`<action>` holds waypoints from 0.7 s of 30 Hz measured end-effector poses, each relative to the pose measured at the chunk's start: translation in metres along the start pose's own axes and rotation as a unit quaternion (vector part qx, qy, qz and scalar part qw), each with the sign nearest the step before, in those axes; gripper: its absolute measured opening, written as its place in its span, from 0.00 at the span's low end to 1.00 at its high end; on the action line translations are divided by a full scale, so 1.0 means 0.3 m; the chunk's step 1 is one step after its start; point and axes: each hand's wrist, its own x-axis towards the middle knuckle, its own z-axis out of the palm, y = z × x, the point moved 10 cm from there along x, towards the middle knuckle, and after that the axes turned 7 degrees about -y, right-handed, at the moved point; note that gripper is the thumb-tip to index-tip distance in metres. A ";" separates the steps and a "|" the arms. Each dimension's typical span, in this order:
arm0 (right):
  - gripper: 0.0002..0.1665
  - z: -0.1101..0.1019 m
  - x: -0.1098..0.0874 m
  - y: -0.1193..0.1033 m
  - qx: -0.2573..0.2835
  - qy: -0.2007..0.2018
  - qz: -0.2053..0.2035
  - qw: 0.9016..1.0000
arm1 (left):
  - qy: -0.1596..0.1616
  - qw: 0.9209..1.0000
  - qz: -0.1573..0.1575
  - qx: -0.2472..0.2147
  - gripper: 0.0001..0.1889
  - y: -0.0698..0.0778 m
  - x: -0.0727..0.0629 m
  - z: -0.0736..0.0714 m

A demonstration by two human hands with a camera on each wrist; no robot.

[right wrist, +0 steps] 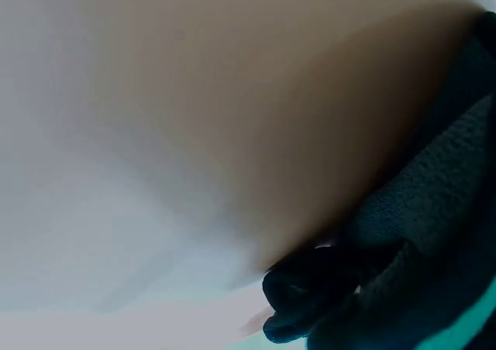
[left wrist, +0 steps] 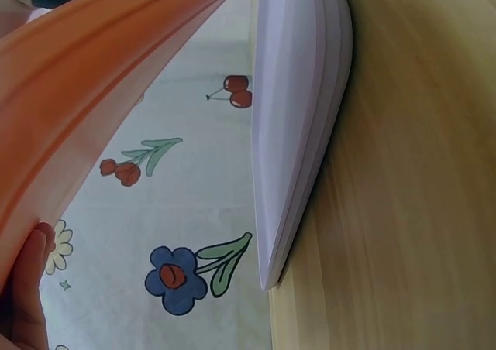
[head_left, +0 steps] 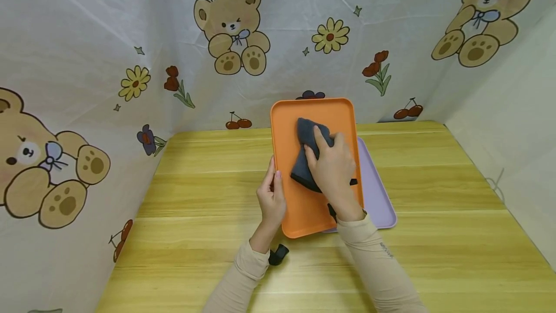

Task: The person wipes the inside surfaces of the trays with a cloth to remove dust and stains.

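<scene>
An orange rectangular tray (head_left: 299, 211) is held tilted up above the table, its inside towards the head camera. My left hand (head_left: 272, 199) grips its left edge, thumb at the rim; the left wrist view shows fingertips (left wrist: 32, 280) at the tray's side. With bent fingers my right hand (head_left: 333, 165) holds a dark grey cloth (head_left: 306, 158) with a black border against the tray's inner face. In the right wrist view the cloth (right wrist: 434, 203) looks dark and bunched, and most of that hand is hidden or blurred.
A light purple tray (head_left: 377, 192) lies on the wooden table (head_left: 208, 197), partly hidden behind the orange one. Black camera gear (head_left: 279, 255) shows at the left wrist. A white curtain (head_left: 286, 81) printed with bears and flowers hangs behind the table and along its left side.
</scene>
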 end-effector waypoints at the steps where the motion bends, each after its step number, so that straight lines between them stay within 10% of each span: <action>1: 0.27 -0.002 -0.003 -0.012 -0.002 0.003 -0.009 1.000 | 0.000 1.000 0.000 0.000 0.20 0.014 0.002 -0.001; 21: 0.30 0.005 -0.048 -0.161 -0.033 -0.015 -0.115 0.993 | 0.001 1.000 -0.013 -0.004 0.21 -0.030 -0.006 0.003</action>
